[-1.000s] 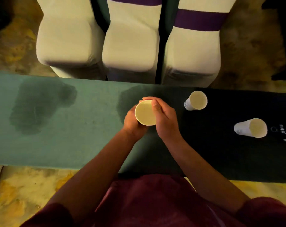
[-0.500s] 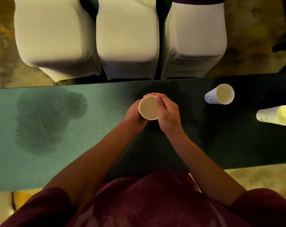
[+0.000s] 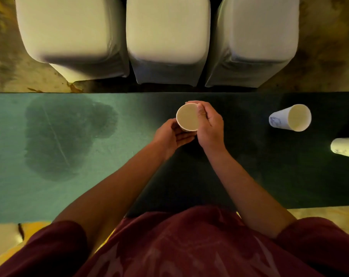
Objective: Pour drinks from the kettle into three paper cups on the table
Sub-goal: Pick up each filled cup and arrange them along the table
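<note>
View has tilted down; both hands, right (image 3: 210,124) and left (image 3: 172,136), clasp one cup (image 3: 187,117). No kettle visible; pouring not begun.

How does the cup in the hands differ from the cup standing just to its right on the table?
The held cup is gripped by the left hand and right hand; the free cup stands alone, untouched. The free cup's wall shows blue print; the held cup's wall is mostly hidden. Both are pale paper cups, open side up.

Rt cup (image 3: 344,147) cut off by edge; held cup (image 3: 187,117) base hidden.
</note>
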`<state>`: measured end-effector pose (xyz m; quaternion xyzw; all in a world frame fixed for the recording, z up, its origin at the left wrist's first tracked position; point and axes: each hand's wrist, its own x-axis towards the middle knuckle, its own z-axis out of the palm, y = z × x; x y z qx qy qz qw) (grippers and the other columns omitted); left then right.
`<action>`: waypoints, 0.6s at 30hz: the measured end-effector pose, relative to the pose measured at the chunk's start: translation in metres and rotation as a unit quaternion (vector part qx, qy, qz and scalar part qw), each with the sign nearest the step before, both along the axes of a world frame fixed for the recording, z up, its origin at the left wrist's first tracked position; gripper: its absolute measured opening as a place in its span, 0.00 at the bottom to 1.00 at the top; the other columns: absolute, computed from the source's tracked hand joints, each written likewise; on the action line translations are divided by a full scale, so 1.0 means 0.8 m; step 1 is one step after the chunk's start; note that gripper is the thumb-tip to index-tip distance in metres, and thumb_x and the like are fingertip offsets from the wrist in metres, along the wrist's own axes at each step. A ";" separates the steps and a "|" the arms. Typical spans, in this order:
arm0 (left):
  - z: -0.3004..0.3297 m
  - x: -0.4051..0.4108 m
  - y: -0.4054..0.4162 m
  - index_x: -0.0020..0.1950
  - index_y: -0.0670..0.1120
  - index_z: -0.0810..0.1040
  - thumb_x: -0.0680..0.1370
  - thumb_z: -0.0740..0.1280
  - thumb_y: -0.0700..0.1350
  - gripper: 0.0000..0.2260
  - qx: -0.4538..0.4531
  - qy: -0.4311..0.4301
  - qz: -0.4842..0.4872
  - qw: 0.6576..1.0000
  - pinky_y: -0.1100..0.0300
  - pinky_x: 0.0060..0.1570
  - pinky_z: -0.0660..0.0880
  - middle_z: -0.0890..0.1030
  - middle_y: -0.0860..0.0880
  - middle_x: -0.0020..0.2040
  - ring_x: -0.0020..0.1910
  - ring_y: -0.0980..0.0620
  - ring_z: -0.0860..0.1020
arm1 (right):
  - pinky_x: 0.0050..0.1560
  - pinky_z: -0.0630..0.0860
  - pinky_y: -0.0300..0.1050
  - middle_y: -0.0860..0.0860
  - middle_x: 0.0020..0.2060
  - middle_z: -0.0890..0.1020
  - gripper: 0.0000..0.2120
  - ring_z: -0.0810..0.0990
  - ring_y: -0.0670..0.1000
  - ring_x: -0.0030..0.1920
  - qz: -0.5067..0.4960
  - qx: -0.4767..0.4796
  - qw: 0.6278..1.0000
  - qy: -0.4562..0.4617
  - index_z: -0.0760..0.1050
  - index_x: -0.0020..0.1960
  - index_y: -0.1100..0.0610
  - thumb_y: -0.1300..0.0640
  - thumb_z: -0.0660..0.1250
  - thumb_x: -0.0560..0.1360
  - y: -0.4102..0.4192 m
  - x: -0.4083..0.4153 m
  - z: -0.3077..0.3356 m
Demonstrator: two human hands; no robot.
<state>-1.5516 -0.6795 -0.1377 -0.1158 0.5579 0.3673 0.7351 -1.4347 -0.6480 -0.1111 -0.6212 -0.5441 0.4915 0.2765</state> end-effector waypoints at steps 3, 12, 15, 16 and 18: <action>-0.006 -0.003 -0.010 0.61 0.40 0.77 0.83 0.55 0.46 0.16 -0.008 0.014 -0.017 1.000 0.47 0.59 0.78 0.83 0.38 0.58 0.55 0.40 0.83 | 0.52 0.78 0.36 0.47 0.55 0.83 0.15 0.81 0.43 0.54 0.006 0.001 1.000 -0.019 0.79 0.61 0.54 0.53 0.55 0.86 0.004 0.004 -0.009; -0.007 -0.015 -0.027 0.66 0.39 0.75 0.84 0.53 0.47 0.18 -0.031 0.023 -0.093 0.995 0.50 0.53 0.80 0.83 0.38 0.57 0.52 0.41 0.83 | 0.49 0.76 0.34 0.47 0.53 0.83 0.15 0.80 0.42 0.52 -0.007 0.013 0.999 -0.037 0.79 0.60 0.54 0.53 0.55 0.86 0.014 0.010 -0.022; -0.009 -0.015 -0.032 0.66 0.39 0.75 0.84 0.52 0.48 0.19 -0.036 0.025 -0.095 0.995 0.52 0.51 0.81 0.84 0.40 0.55 0.52 0.43 0.84 | 0.51 0.77 0.36 0.46 0.55 0.83 0.14 0.81 0.43 0.54 -0.006 0.019 1.000 -0.023 0.79 0.61 0.54 0.53 0.55 0.86 0.012 0.013 -0.024; -0.009 -0.015 -0.033 0.66 0.40 0.75 0.84 0.52 0.48 0.19 -0.035 0.026 -0.094 0.995 0.52 0.51 0.81 0.84 0.40 0.55 0.52 0.43 0.84 | 0.52 0.77 0.36 0.46 0.56 0.83 0.14 0.81 0.42 0.55 -0.004 0.022 1.000 -0.022 0.78 0.62 0.54 0.54 0.55 0.86 0.010 0.014 -0.024; -0.009 -0.014 -0.032 0.66 0.39 0.75 0.84 0.52 0.48 0.19 -0.033 0.027 -0.092 0.995 0.52 0.53 0.81 0.84 0.40 0.55 0.52 0.43 0.83 | 0.52 0.77 0.36 0.45 0.57 0.82 0.14 0.80 0.42 0.55 0.001 0.024 0.999 -0.023 0.78 0.63 0.53 0.54 0.55 0.86 0.008 0.016 -0.024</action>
